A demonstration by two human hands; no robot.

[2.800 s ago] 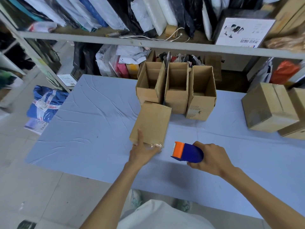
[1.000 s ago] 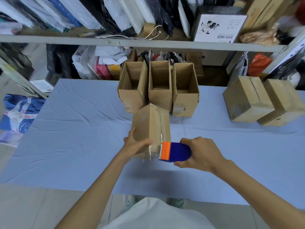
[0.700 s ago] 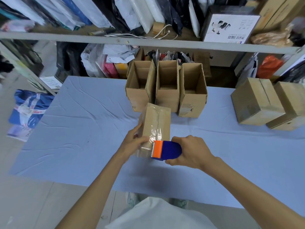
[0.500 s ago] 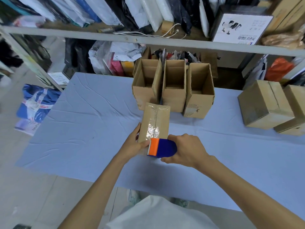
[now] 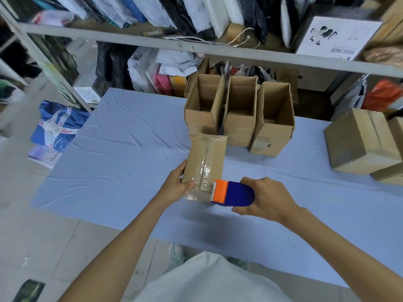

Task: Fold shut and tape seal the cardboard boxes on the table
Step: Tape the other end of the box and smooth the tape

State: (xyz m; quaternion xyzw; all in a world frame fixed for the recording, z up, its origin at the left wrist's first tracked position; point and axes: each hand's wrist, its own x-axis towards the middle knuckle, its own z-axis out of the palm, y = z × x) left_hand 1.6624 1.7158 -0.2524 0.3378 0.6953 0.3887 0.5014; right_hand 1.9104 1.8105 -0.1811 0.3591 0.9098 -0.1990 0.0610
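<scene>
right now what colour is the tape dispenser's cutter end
Orange, on a dark blue tape dispenser body; the head view shows it clearly.

A sealed box [image 5: 398,138] is cut off at far right; the near corner of the taped box [image 5: 205,162] is covered by the tape dispenser [image 5: 234,192].

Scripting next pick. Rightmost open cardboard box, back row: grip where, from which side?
Probably pinch the rightmost open box by its right wall's top edge, from above and the right: the top is open, the left wall is close beside the middle open box, the right side is free. First free a hand: left hand holds the taped box, right hand the tape dispenser.
</scene>
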